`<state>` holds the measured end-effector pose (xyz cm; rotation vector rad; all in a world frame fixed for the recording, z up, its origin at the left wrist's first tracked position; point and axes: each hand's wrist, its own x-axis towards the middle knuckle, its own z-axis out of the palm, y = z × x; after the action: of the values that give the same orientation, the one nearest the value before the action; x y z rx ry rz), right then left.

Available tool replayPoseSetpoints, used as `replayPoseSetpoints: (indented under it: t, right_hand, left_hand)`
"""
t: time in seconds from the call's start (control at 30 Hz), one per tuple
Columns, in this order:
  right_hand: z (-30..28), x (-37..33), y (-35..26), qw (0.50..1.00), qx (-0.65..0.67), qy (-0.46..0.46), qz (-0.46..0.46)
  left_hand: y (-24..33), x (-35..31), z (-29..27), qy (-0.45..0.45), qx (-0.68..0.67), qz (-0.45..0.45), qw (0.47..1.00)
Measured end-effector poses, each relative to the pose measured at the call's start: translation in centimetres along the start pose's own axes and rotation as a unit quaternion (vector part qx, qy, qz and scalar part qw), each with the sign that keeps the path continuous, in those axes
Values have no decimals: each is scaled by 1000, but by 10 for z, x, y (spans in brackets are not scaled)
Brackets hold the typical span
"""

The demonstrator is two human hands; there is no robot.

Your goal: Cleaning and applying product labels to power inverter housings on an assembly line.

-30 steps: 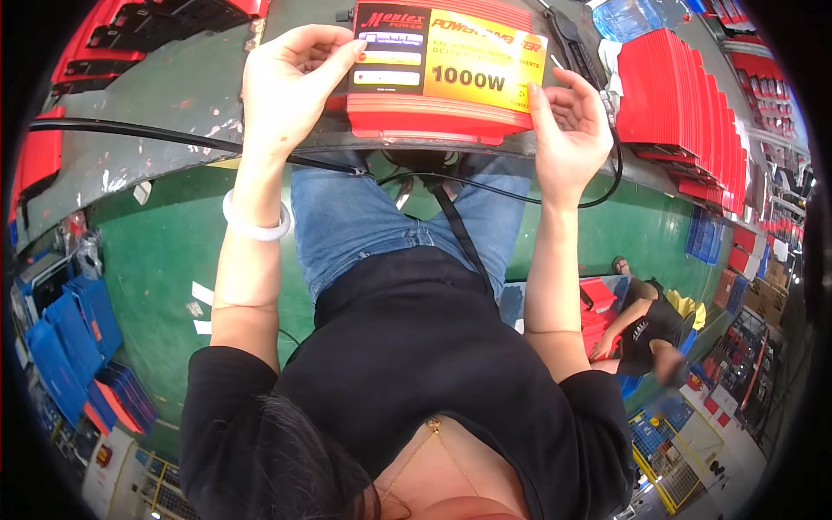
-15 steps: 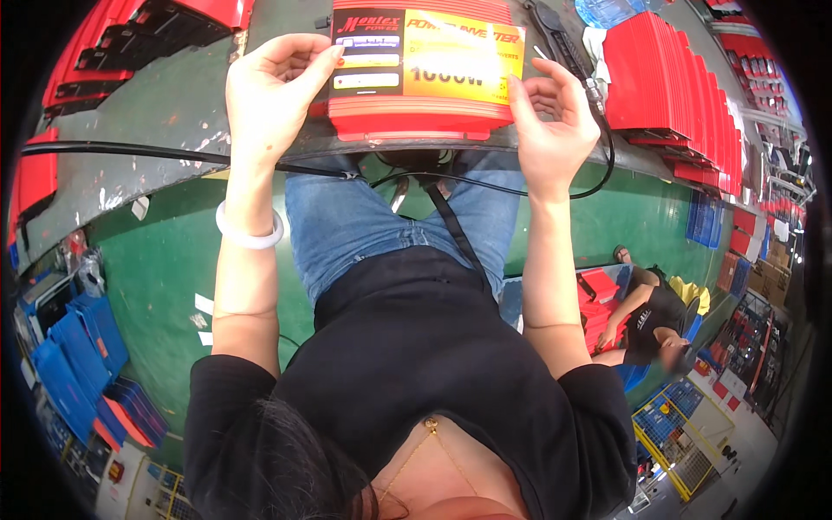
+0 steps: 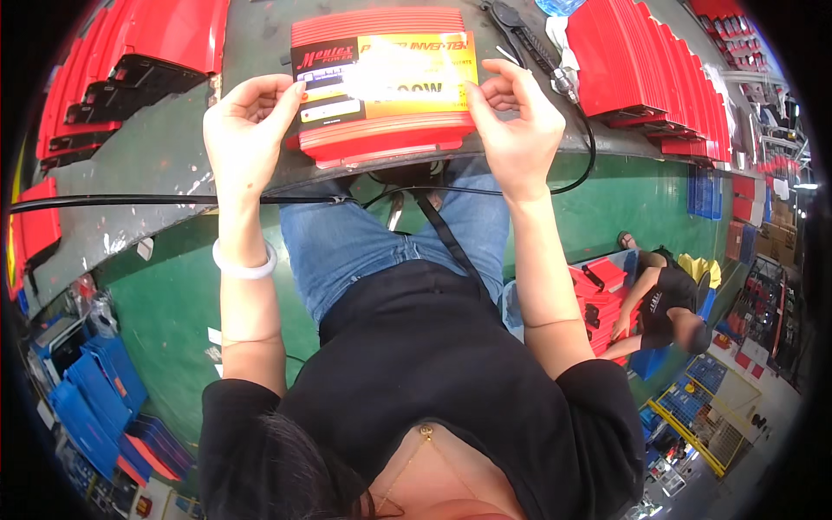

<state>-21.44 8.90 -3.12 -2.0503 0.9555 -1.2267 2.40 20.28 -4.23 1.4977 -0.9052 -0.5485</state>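
Note:
A ribbed red inverter case [image 3: 381, 139] lies on the workbench in front of me. Across its top is a glossy black and yellow label [image 3: 416, 100], bright with glare in the middle. At the label's left edge, my left hand [image 3: 251, 117] pinches it between thumb and curled fingers. My right hand [image 3: 520, 121] has the label's right edge the same way, where it reaches slightly past the case. Whether the label's underside touches the case everywhere, I cannot tell.
Red casings stand in rows at the left [image 3: 165, 43] and right [image 3: 637, 65] of the bench [image 3: 165, 147]. A black cable [image 3: 130, 201] runs along the near edge. A black tool [image 3: 511, 26] lies beyond my right hand. A co-worker [image 3: 667, 299] handles red parts behind at right.
The case, label and both hands sit lower and further left in the picture, and the surroundings have shifted too. Both hands keep their pinch on the label.

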Motion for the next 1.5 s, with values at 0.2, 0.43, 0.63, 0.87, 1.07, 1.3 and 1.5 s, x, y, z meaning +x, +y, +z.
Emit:
replayPoseSetpoints:
  t: [0.2,0.43,0.63,0.87,1.07,1.3,1.5]
  right_hand:
    - [0,0,-2,1000,-12,-2,-4]
    - [-1,1,-3,1000,-12,-5,-2]
    - [-1,2,-5,1000,-19,-12,-6]
    - [-1,1,-7,1000,-26,-4,11]
    - [2,-2,-3,999,-43,5,-9]
    - [9,0,6,990,-108,49,-81]
    - [15,0,9,983,-136,82,-96]
  left_hand:
    - [0,0,0,6,-4,0,1000]
    - [4,-1,0,-2,5,-10,1000]
    - [7,0,0,4,41,-8,999]
    - [6,-2,2,17,56,2,998]
    - [8,-1,-2,-14,73,-4,997]
    - [-13,8,-9,18,115,58,992]
    - [-12,17,-12,-2,93,82,992]
